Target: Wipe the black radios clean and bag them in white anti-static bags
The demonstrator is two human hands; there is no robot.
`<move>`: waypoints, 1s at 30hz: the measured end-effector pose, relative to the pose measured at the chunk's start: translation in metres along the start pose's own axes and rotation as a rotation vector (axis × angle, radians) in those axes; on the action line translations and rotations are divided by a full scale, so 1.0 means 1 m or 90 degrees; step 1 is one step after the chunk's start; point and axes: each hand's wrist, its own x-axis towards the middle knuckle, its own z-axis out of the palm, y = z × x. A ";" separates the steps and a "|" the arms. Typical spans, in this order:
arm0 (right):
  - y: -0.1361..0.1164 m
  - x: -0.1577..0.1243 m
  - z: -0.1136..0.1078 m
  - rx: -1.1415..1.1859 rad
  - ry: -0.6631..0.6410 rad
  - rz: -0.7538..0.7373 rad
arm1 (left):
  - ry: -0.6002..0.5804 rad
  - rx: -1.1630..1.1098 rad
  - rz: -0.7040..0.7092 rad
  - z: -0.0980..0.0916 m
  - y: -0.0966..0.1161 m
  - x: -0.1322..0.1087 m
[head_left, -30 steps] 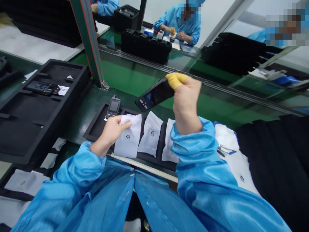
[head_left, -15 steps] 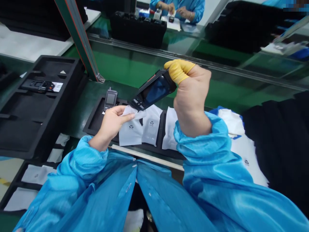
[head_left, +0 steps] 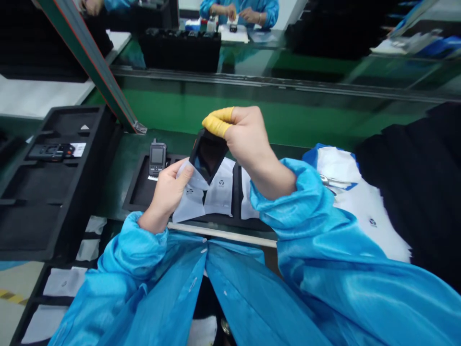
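head view: shows bagging partway along, judging by the layout. at far left, a large foam tray [head_left: 29, 230], holding one dark device [head_left: 50, 152] beside a paper slip [head_left: 78, 149]. below that, a lower tray [head_left: 40, 301] with white packets [head_left: 65, 282], likely filled but impossible to confirm. straight ahead, a smaller tray [head_left: 139, 192], carrying a middle bag [head_left: 220, 196] and a right bag [head_left: 248, 202], partly hidden by the sleeve, both apparently done. to the right, a pile of printed bags [head_left: 378, 223], seemingly unused. over the smaller tray, a handheld unit [head_left: 208, 154], tilted, screen showing; to count as half done, with lower end apparently tucked into an open bag [head_left: 189, 206] and upper end outside. left undone, by the look of it: that upper end, plus an antenna handset [head_left: 157, 156], unbagged at the smaller tray's left. pinched at the open bag's mouth by the left hand [head_left: 169, 190]; gripped at the unit's top by the right hand [head_left: 247, 137], in yellow finger covers [head_left: 219, 121].
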 end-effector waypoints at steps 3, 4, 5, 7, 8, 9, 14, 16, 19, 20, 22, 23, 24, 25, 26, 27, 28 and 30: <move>0.002 0.002 -0.003 0.040 0.024 -0.017 | -0.012 -0.019 0.019 0.001 0.003 0.002; 0.002 0.003 -0.005 0.051 0.043 -0.026 | -0.019 -0.025 0.012 0.001 0.003 0.003; 0.002 0.005 -0.007 0.060 0.059 -0.034 | -0.026 -0.031 -0.002 0.001 0.002 0.004; 0.002 0.007 -0.010 0.070 0.074 -0.043 | -0.039 -0.045 -0.036 0.001 0.000 0.006; 0.002 0.007 -0.012 0.073 0.070 -0.042 | -0.044 -0.056 -0.046 0.002 0.000 0.006; 0.001 0.007 -0.013 0.073 0.063 -0.038 | -0.049 -0.068 -0.048 0.003 0.001 0.007; -0.009 0.003 -0.018 0.021 0.036 -0.027 | -0.054 -0.113 -0.021 0.006 0.010 0.009; -0.011 0.003 -0.020 -0.002 0.036 -0.034 | -0.084 -0.098 -0.028 0.006 0.013 0.009; -0.012 0.005 -0.023 -0.020 0.040 -0.033 | -0.108 -0.072 -0.038 0.007 0.015 0.009; -0.011 0.004 -0.023 -0.022 0.039 -0.031 | -0.095 -0.062 -0.028 0.009 0.015 0.009; -0.010 0.002 -0.023 -0.027 0.033 -0.029 | -0.040 -0.017 0.015 0.013 0.017 0.008; -0.009 0.000 -0.022 -0.035 0.029 -0.031 | -0.005 0.018 0.043 0.016 0.017 0.008; -0.009 -0.002 -0.021 -0.045 0.028 -0.035 | 0.031 0.054 0.069 0.018 0.018 0.008; -0.009 -0.004 -0.021 -0.057 0.030 -0.042 | 0.063 0.080 0.088 0.020 0.018 0.007; -0.010 -0.006 -0.021 -0.067 0.037 -0.049 | 0.092 0.088 0.103 0.022 0.018 0.007; -0.010 -0.008 -0.021 -0.073 0.048 -0.058 | 0.112 0.074 0.115 0.023 0.017 0.007; -0.011 -0.009 -0.022 -0.075 0.063 -0.066 | 0.122 0.045 0.121 0.024 0.016 0.007; -0.011 -0.009 -0.025 -0.067 0.093 -0.080 | 0.114 -0.030 0.113 0.025 0.014 0.007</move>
